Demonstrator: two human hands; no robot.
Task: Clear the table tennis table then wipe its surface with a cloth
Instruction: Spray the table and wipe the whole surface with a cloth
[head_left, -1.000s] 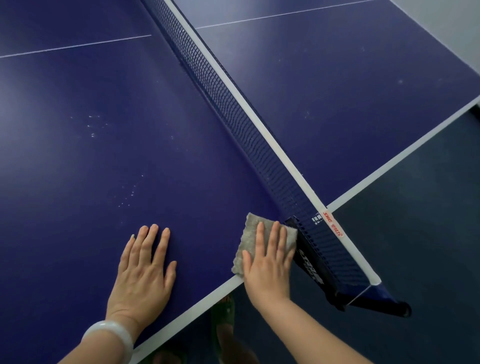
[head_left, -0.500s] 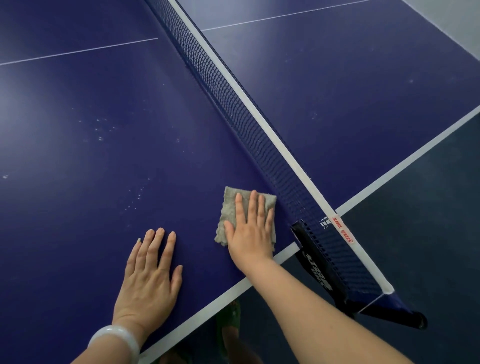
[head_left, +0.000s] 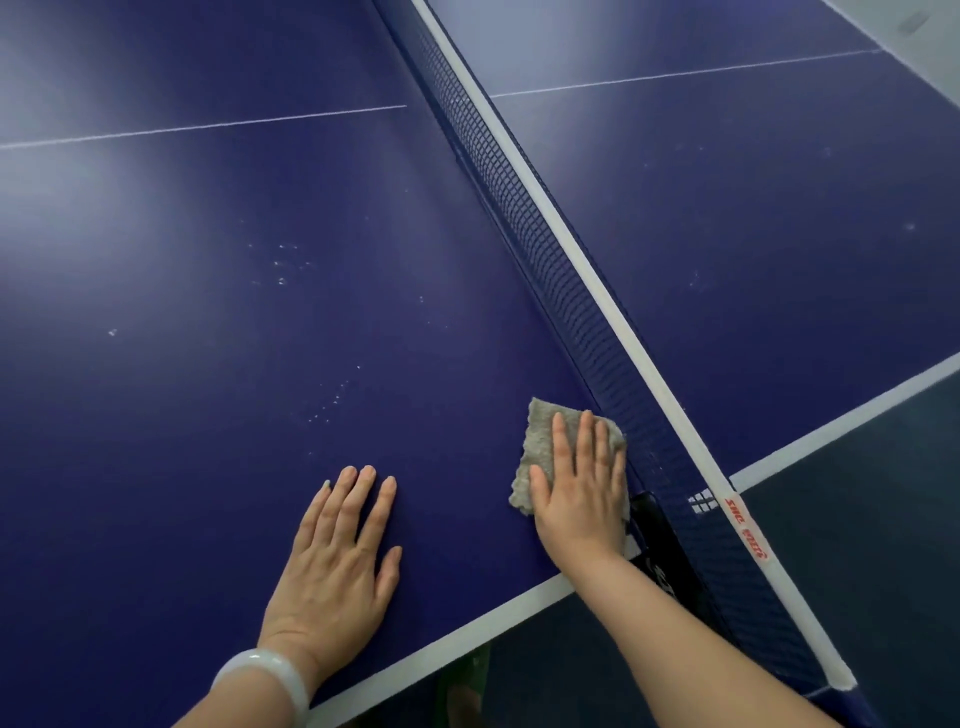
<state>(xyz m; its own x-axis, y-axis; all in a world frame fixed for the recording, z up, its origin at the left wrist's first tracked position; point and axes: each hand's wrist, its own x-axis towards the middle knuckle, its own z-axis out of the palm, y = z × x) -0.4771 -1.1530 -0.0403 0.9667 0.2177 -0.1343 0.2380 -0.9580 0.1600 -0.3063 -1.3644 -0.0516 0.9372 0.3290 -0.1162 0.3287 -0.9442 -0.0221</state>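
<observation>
The dark blue table tennis table (head_left: 218, 322) fills most of the view, with small white specks on its left half. A grey cloth (head_left: 540, 441) lies on the surface close to the net's foot. My right hand (head_left: 582, 493) presses flat on the cloth with straight fingers, covering its lower right part. My left hand (head_left: 337, 551) rests flat on the bare surface to the left of the cloth, near the white side line, with a pale bangle on its wrist.
The net (head_left: 545, 260) with its white top band runs diagonally from top centre to its black clamp post (head_left: 670, 551) at the table's side edge. Dark floor (head_left: 857, 519) lies beyond the white edge line at the lower right.
My right hand has slid the cloth from the table's side edge inward along the net. My left hand has stayed flat in about the same place.
</observation>
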